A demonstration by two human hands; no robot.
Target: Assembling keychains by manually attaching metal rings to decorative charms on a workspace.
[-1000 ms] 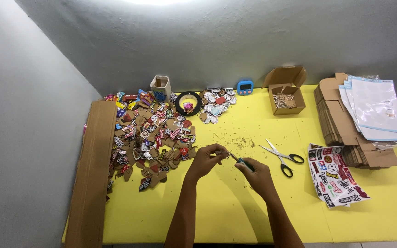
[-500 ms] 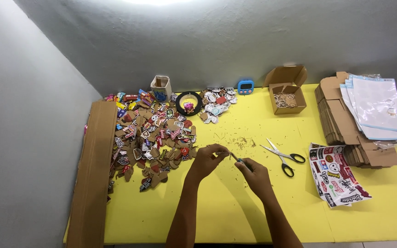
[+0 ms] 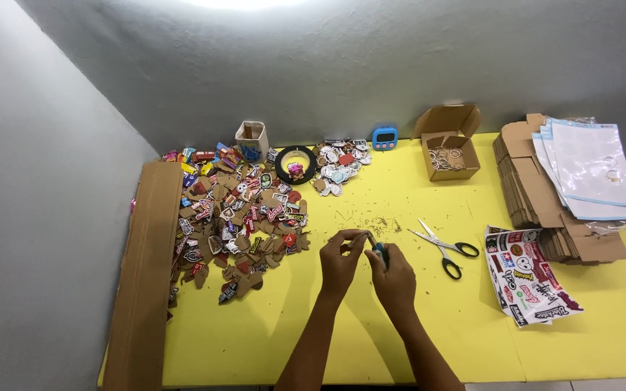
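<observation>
My left hand and my right hand meet over the middle of the yellow table. The right hand grips a small tool with a blue-green handle, its tip pointing toward the left fingers. The left fingers pinch something tiny at that tip; I cannot make out what it is. Small brown scraps lie just beyond the hands. A pile of cardboard-backed stickers spreads to the left of my left hand.
Black-handled scissors lie right of the hands, with printed sticker sheets beyond. A cardboard stack under plastic sleeves fills the right edge. An open box, blue timer, tape roll and cup line the back. Cardboard strip at left.
Both hands have stayed in the middle of the table; the fingers have drawn closer together around the small tool. Nothing else on the table has moved.
</observation>
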